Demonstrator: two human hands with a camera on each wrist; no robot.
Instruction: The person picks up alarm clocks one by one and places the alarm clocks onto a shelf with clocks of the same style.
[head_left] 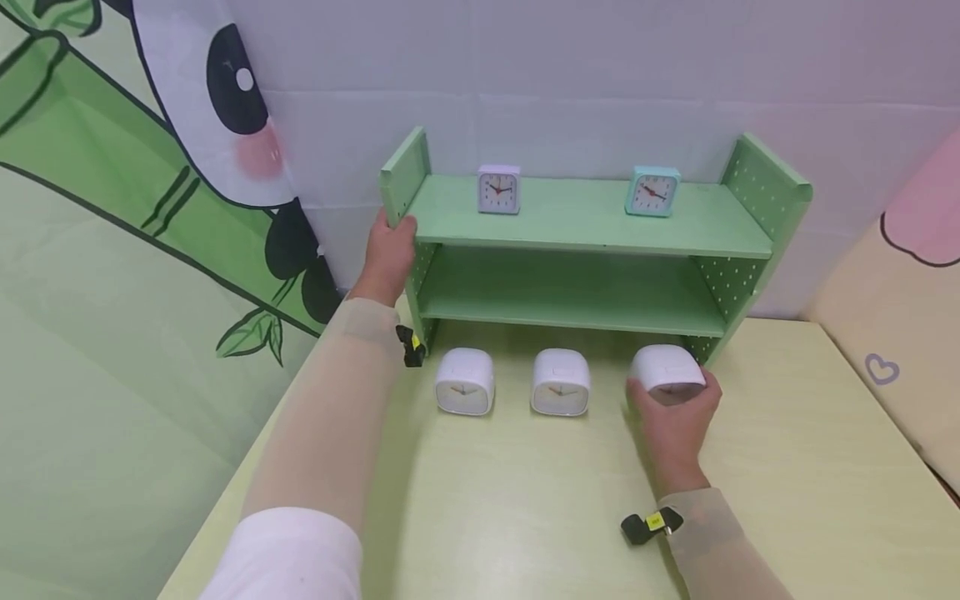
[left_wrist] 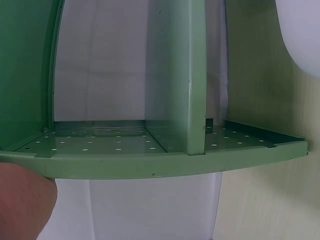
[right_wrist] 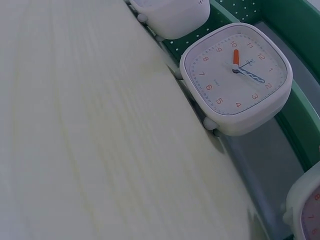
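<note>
A green two-tier desk shelf (head_left: 570, 287) stands on the table. My left hand (head_left: 388, 258) grips its left side panel, and in the left wrist view part of that hand (left_wrist: 22, 200) lies against the panel's edge. My right hand (head_left: 678, 425) holds the rightmost white alarm clock (head_left: 666, 365) between thumb and fingers, in front of the shelf's right end. Part of that clock (right_wrist: 305, 210) shows in the right wrist view, where the hand is out of sight. Left of it stand a middle white alarm clock (head_left: 561, 382) and a left white alarm clock (head_left: 465, 382).
On the top tier sit a small purple clock (head_left: 498, 190) and a small teal clock (head_left: 652, 192). A pale cloth (head_left: 585, 75) hangs behind the shelf, with a printed panda and bamboo on the left. The light wooden table (head_left: 517, 500) extends toward me.
</note>
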